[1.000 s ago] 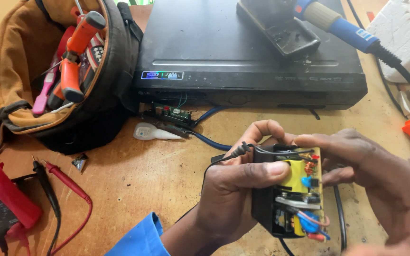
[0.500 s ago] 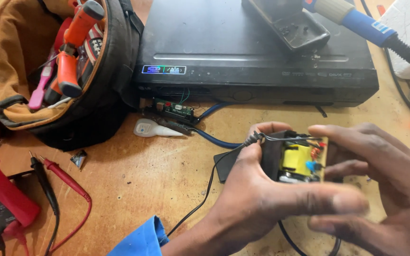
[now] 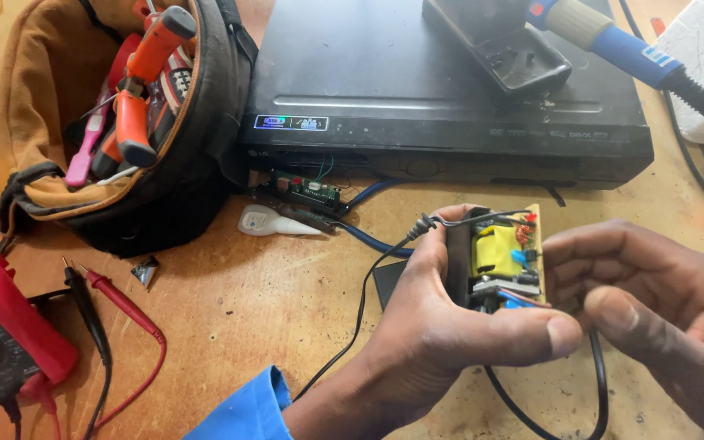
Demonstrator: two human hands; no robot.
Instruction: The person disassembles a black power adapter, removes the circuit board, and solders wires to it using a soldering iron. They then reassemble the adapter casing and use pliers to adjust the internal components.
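Wooden bench point(image 3: 230, 318): both hands point(image 3: 531, 326) grip circuit board point(image 3: 503, 257); player point(image 3: 450, 98), tool bag point(image 3: 116, 130) behind.

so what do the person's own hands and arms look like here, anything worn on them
Both hands are bare: no gloves, rings or watch show. The left hand comes out of a bright blue sleeve, its cuff loose at the wrist. The right hand enters from the right edge; its wrist and any sleeve are out of frame. Nails are short and unpainted.

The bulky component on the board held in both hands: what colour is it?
Yellow: the component on the circuit board, seen in the head view.
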